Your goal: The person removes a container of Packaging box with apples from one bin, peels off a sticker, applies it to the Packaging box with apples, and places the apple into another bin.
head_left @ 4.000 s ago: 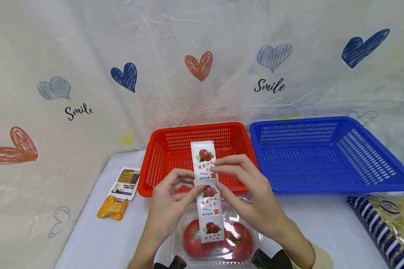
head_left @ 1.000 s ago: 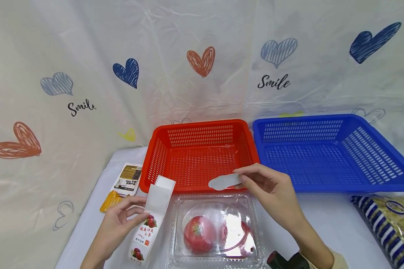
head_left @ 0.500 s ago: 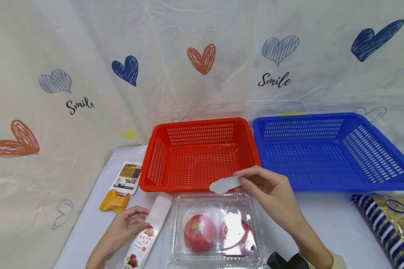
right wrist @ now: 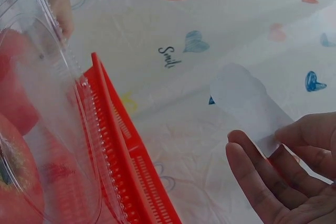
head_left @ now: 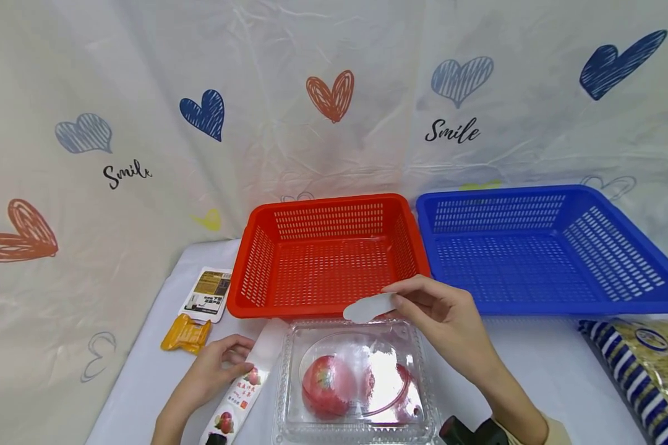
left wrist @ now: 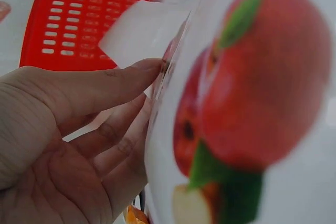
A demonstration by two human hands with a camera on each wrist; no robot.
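My left hand (head_left: 207,373) pinches a strip of apple-printed sticker labels (head_left: 244,395) between thumb and fingers, low at the left of the clear box. The strip's far end is bare white backing. Between the thumb and fingers of my right hand (head_left: 444,320) is a peeled label (head_left: 370,308), its pale underside showing and its free end pointing left. It hangs above the back edge of a lidded clear plastic box (head_left: 287,408), apart from it. Inside the box lie red apples (head_left: 327,387), one partly hidden by glare. In the right wrist view the label (right wrist: 242,95) has a wavy edge.
Behind the box stand a red basket (head_left: 317,312) and, to its right, a blue basket (head_left: 556,307). An orange packet (head_left: 186,334) and a white flat pack (head_left: 207,294) lie at left. A striped bag (head_left: 646,371) lies at the right edge.
Both hands held the strip over the box earlier. A label has come off into my right hand. My left hand has moved left and lowered the strip beside the box.
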